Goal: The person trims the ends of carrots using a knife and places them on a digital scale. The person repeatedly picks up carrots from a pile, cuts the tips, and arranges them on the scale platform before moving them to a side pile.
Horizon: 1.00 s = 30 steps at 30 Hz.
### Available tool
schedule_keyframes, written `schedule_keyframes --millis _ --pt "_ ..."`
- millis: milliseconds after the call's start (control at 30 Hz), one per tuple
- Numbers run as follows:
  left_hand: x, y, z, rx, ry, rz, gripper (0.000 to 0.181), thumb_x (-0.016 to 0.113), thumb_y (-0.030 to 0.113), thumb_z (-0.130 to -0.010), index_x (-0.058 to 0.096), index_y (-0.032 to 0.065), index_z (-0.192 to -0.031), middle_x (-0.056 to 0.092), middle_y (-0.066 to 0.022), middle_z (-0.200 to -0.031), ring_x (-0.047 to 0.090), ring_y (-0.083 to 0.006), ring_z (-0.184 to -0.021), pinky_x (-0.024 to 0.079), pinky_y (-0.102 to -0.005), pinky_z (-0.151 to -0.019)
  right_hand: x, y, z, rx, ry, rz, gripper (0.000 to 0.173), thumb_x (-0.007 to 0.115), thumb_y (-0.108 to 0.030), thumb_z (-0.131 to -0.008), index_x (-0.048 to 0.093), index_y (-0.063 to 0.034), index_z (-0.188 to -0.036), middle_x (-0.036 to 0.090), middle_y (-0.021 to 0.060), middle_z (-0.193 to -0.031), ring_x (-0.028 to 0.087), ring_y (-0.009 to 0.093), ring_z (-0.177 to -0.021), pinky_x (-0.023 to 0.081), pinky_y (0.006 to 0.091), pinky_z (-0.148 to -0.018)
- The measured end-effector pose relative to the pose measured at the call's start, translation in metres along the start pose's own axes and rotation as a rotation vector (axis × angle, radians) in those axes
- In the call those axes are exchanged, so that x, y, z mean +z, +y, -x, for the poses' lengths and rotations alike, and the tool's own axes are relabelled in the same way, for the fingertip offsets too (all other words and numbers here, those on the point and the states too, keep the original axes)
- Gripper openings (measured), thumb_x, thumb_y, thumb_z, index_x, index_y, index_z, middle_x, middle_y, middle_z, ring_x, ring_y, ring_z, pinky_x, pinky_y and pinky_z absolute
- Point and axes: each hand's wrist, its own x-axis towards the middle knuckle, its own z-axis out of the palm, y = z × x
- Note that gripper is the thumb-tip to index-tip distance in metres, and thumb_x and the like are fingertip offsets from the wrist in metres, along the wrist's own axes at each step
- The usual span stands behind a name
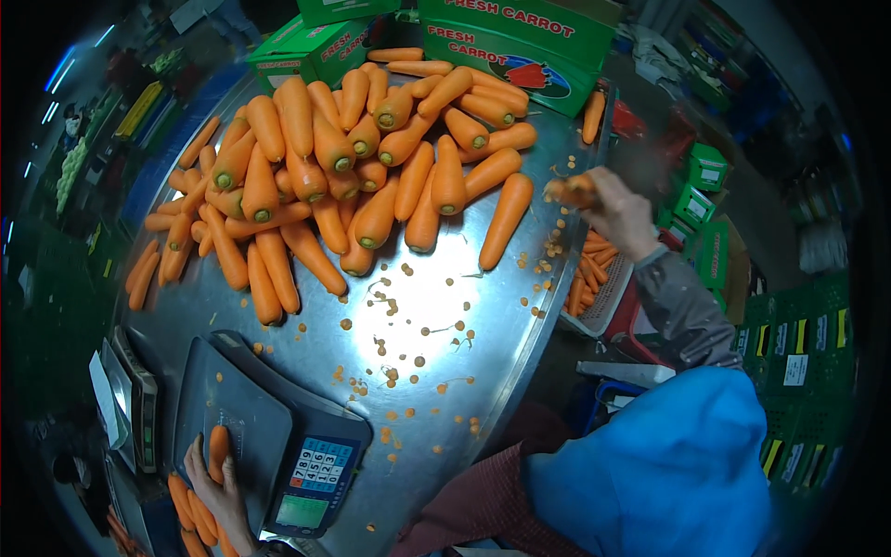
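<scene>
My left hand grips a carrot between thumb and fingers, over the dark platform of a digital scale. At the right edge of the steel table, my right hand holds what look like two carrots; motion blurs them. A large heap of carrots covers the table's far side, many with greenish stem ends facing this way. One carrot lies at the heap's right side. Small round carrot trimmings and thin stalks are scattered over the metal.
Green carrot boxes stand behind the heap. Below the table's right edge is a plastic basket of smaller carrots. More carrots lie beside the scale at lower left, near another scale. Green crates stand at right.
</scene>
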Motion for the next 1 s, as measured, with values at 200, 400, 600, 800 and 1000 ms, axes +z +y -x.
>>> schedule_keyframes --millis 200,400,600,800,1000 --pt "-0.001 0.036 0.002 0.069 0.001 0.043 0.047 0.065 0.012 -0.084 0.051 0.0044 -0.128 0.05 -0.0138 -0.124 0.05 -0.0312 -0.115 0.043 -0.0395 -0.097 -0.028 0.055 0.001 0.437 -0.118 0.186 0.056 0.073 -0.012 -0.073 0.05 -0.0086 -0.124 0.056 0.0147 -0.119 0.064 0.034 -0.093 0.055 0.0409 -0.077" --pt "0.002 0.083 0.008 0.091 -0.041 0.141 0.041 0.064 0.009 -0.083 0.056 0.0031 -0.122 0.052 -0.0155 -0.122 0.051 -0.0334 -0.115 0.043 -0.0419 -0.097 0.072 -0.045 -0.01 -0.104 -0.456 -0.321 0.054 0.07 -0.004 -0.071 0.056 -0.0141 -0.122 0.051 0.0128 -0.129 0.058 0.032 -0.105 0.051 0.0379 -0.087" --pt "0.005 0.125 0.022 0.131 -0.102 0.275 0.037 0.067 0.0 -0.073 0.06 -0.002 -0.109 0.056 -0.016 -0.112 0.054 -0.0322 -0.11 0.043 -0.0399 -0.097 0.092 -0.066 -0.039 -0.183 -0.392 -0.444 0.042 0.073 -0.017 -0.074 0.061 -0.008 -0.113 0.061 0.0133 -0.115 0.062 0.033 -0.095 0.051 0.0401 -0.08" --pt "0.03 0.157 0.024 0.043 -0.349 0.773 0.038 0.064 0.0 -0.076 0.06 -0.0013 -0.114 0.061 -0.0148 -0.111 0.058 -0.0267 -0.107 0.044 -0.036 -0.096 0.001 -0.135 -0.063 0.32 -0.859 -1.394 0.038 0.069 -0.019 -0.082 0.06 0.0026 -0.112 0.059 0.002 -0.072 0.051 0.005 -0.057 0.041 0.0213 -0.05" --pt "0.065 0.199 0.031 -0.106 -0.681 1.555 0.077 0.063 0.003 -0.082 0.021 0.0044 -0.147 0.04 -0.0148 -0.14 0.045 -0.0225 -0.125 0.038 -0.0334 -0.103 -0.037 -0.234 -0.036 0.41 -1.207 -1.823 0.03 0.073 -0.022 -0.08 0.057 0.0026 -0.084 0.054 0.0043 -0.06 0.046 0.008 -0.045 0.033 0.0207 -0.042"
